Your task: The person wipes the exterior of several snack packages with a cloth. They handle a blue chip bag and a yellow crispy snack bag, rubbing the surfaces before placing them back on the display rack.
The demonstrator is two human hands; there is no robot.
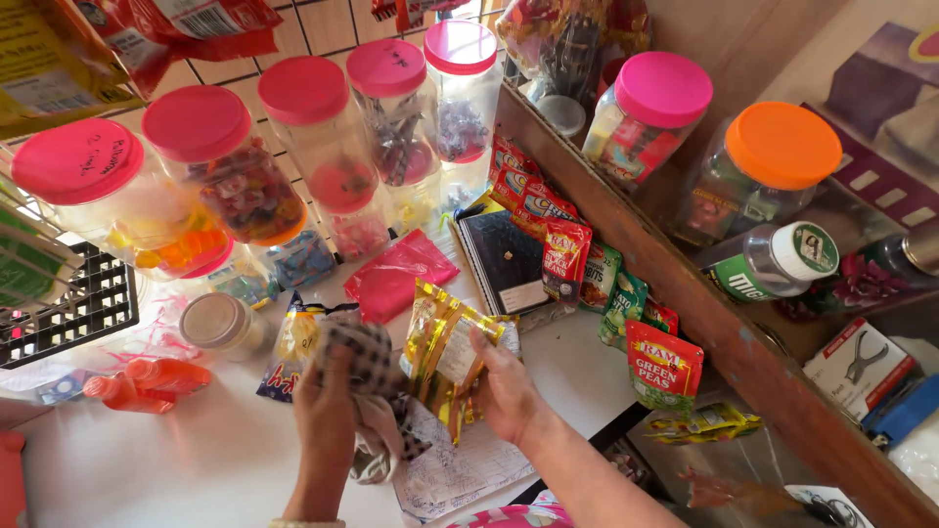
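L hand [328, 416] fingers clamped on checked cloth [370, 364] for wiping, R hand [504, 386] fingers pinching gold packet [445, 354] clear of surface [196, 460].

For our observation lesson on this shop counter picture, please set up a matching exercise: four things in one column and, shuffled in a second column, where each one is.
Things
1. Checked cloth
2. Gold packet
3. Black notebook
4. Orange-lidded jar

Places
A. lying flat on the white counter, below the pink-lidded jars
B. in the left hand
C. behind the wooden ledge, on the right
D. in the right hand

Pairs: 1-B, 2-D, 3-A, 4-C
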